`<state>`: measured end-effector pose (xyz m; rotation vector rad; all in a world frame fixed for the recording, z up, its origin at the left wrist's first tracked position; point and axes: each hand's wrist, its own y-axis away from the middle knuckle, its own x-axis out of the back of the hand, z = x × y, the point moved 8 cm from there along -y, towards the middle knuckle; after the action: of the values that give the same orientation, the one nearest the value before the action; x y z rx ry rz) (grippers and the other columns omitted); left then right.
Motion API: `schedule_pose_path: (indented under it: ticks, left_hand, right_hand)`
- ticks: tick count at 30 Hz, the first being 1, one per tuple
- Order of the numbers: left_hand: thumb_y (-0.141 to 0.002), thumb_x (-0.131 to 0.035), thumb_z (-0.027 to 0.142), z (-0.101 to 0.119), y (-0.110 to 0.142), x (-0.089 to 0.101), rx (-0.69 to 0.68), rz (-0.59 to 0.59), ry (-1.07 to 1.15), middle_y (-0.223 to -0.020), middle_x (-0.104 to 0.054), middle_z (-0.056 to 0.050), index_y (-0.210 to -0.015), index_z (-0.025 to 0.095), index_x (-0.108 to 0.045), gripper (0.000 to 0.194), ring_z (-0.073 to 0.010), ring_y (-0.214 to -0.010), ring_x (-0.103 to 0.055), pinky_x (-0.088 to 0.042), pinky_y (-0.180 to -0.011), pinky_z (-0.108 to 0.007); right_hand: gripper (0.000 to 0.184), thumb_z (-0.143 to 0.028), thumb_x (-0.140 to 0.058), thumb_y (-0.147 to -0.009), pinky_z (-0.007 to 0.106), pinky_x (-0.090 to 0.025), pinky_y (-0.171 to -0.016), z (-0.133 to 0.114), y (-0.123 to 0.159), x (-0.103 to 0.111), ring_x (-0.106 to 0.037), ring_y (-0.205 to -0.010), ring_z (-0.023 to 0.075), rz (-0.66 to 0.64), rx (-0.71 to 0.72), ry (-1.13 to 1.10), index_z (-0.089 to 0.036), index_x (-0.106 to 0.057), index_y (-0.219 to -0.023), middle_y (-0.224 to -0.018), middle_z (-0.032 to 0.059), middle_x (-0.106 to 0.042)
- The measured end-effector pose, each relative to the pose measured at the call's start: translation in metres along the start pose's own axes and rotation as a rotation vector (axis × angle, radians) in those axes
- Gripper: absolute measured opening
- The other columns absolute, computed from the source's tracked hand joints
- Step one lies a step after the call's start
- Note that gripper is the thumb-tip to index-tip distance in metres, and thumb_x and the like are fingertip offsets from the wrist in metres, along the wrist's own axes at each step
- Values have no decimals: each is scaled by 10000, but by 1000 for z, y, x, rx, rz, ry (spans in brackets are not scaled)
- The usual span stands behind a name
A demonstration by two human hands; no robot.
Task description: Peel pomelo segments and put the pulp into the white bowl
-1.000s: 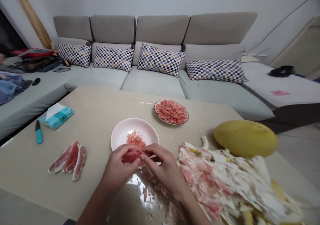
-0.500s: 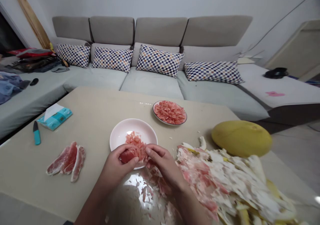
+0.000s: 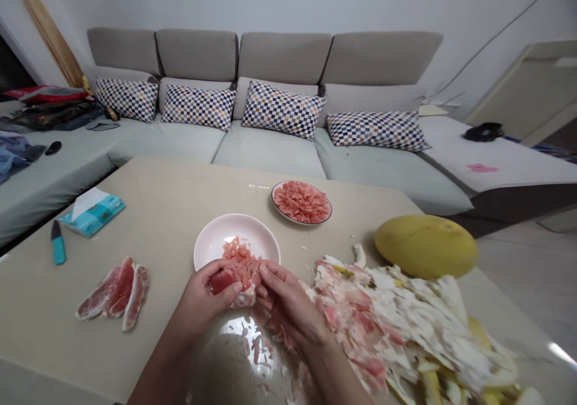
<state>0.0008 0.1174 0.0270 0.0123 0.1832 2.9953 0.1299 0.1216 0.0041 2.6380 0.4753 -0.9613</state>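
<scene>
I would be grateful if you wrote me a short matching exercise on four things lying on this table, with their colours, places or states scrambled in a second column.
Things:
1. Knife
2. Dark-rimmed plate
3. Whole fruit
4. Loose segments

Descriptions:
A. Yellow, beyond the peel heap
B. Pink with whitish edges, left of the bowl
C. Teal-handled
D. Covered with pink pulp pieces

Pairs: 1-C, 2-D, 3-A, 4-B
</scene>
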Motion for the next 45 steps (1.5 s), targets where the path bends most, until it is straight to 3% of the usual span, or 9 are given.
schedule_pose_path:
  ticks: [10, 15, 17, 20, 24, 29, 34, 38, 45]
  left_hand:
    - [-761, -709, 270, -2, 1, 0, 31, -15, 54, -1016, -742, -72, -995, 186, -691, 249, -232, -966, -664, -498, -853, -302]
    - [-744, -726, 276, -1, 3, 4, 56, 21, 72, -972, -740, -62, -988, 182, -693, 264, -226, -918, -671, -515, -822, -298]
    - [-743, -726, 274, -2, 2, 7, 57, 44, 72, -972, -739, -62, -985, 180, -694, 261, -226, -917, -672, -516, -827, -301]
    - [-737, -733, 290, -4, 2, 7, 64, 35, 88, -980, -739, -75, -986, 171, -697, 279, -239, -925, -673, -521, -828, -313]
    - [-708, -764, 301, -4, 3, 4, 56, 1, 116, -997, -733, -87, -988, 168, -702, 316, -255, -939, -675, -535, -818, -325]
    - [-696, -787, 281, 3, 5, 2, -1, -33, 130, -1029, -708, -78, -994, 194, -708, 320, -245, -935, -670, -542, -826, -334]
    - [-683, -809, 251, 10, 3, 3, -137, 7, 30, -1091, -657, -75, -944, 214, -723, 277, -257, -1047, -627, -506, -917, -342]
    - [-704, -806, 243, 13, 2, -2, -214, -26, -34, -1069, -653, -56, -954, 239, -719, 264, -233, -1059, -617, -489, -945, -328]
    - [-674, -811, 238, 7, 3, -1, -93, -12, 68, -1054, -671, -60, -938, 206, -709, 285, -237, -1017, -644, -513, -912, -325]
  right_hand:
    - [250, -351, -760, -802, 140, -274, -459, 2, 2, -13, -300, -524, 64, -15, -17, -156, -140, -626, -796, -596, -46, -417]
    - [241, -340, -765, -790, 148, -253, -451, -16, 0, 3, -299, -550, 53, 84, 141, -181, -157, -609, -778, -763, -25, -459]
    - [225, -372, -715, -833, 161, -259, -453, -24, 1, 10, -310, -548, 61, 136, 213, -71, -173, -614, -808, -758, -26, -461]
    - [193, -396, -633, -893, 196, -338, -498, -34, 6, 19, -399, -571, 91, 261, 293, 321, -206, -643, -924, -768, -8, -539]
    - [203, -318, -625, -894, 300, -469, -760, -50, 14, 15, -576, -844, 182, 381, 473, 855, -231, -666, -1072, -1058, 64, -645]
    - [188, -271, -560, -934, 356, -446, -915, -59, 21, 0, -587, -1025, 219, 328, 575, 969, -256, -690, -1069, -1130, 75, -641]
    - [136, -278, -667, -873, 337, -467, -864, -55, 26, -20, -617, -972, 215, 158, 515, 928, -263, -712, -1001, -1013, 53, -680]
    - [120, -263, -723, -828, 324, -477, -798, -54, 26, -25, -632, -910, 208, 115, 472, 961, -259, -730, -947, -970, 44, -694]
    - [118, -243, -656, -875, 339, -495, -795, -55, 23, -19, -653, -891, 213, 127, 486, 927, -253, -765, -918, -934, 60, -720]
